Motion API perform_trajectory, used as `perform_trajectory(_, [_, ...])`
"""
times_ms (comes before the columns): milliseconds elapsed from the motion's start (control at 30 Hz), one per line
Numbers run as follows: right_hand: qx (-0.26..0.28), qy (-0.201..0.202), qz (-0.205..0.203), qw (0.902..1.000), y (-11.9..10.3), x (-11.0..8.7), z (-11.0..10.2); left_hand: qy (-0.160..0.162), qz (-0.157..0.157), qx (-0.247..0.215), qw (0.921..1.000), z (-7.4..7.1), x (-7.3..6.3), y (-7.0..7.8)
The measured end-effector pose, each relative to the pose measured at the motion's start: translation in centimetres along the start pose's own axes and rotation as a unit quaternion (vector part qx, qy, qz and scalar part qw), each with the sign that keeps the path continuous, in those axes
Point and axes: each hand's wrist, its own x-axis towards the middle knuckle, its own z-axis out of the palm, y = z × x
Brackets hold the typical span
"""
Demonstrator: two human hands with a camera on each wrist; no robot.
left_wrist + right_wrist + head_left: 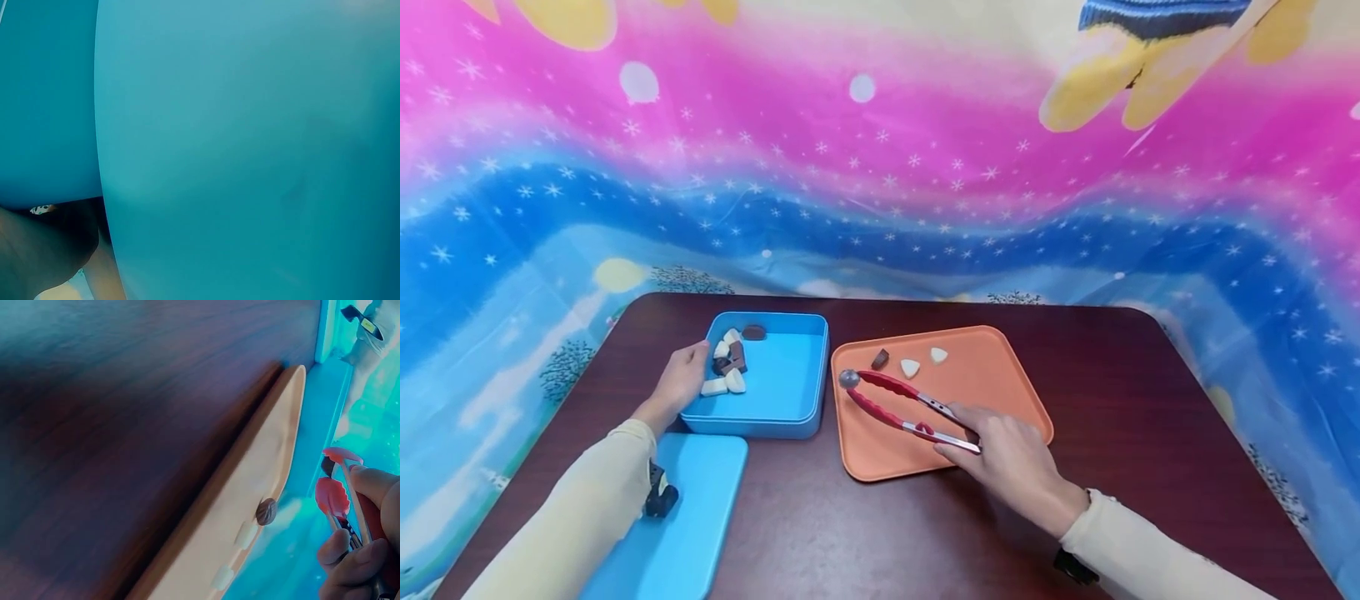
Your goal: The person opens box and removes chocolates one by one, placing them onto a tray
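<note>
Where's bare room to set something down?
Bare table lies right of the orange tray and, nearer, between the blue lid and right sleeve. The blue box is free at right. Crowded: its left side, with pieces beside the left hand, and the tray, under the tongs.

Right hand (1017, 460) holding red tongs (877, 411), orange tray (988, 371) beneath, left hand (682, 379) touching blue box (784, 371)

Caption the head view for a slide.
Right hand holds red tongs, a small piece in their tips, over an orange tray; left hand touches a blue box of white and brown pieces.
</note>
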Motion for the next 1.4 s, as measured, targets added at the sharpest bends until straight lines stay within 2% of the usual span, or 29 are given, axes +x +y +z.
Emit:
perform_trajectory(300, [-0.006, -0.008, 0.025, 0.9996, 2.0, -1.6, -0.3, -0.009, -0.016, -0.003, 0.9998, 0.2, 0.1, 0.2])
perform_trajectory(567, [-0.009, -0.013, 0.042, 0.999, 4.0, -2.3, -0.8, 0.004, -0.001, -0.001, 1.0, 0.2, 0.0, 0.6])
perform_trajectory(967, [-0.025, -0.016, 0.085, 0.996, 7.3, -3.5, -2.1, 0.003, -0.024, -0.001, 0.9997, 0.1, 0.1, 0.5])
perform_trajectory(1167, [-0.021, -0.032, 0.113, 0.9928, 9.0, -4.1, -2.3, 0.0, -0.022, -0.001, 0.9998, 0.0, 0.1, 0.4])
perform_trajectory(1400, [-0.026, -0.032, 0.122, 0.9917, 10.6, -4.2, -2.4, 0.001, -0.004, -0.009, 1.0, 0.2, 0.1, 0.1])
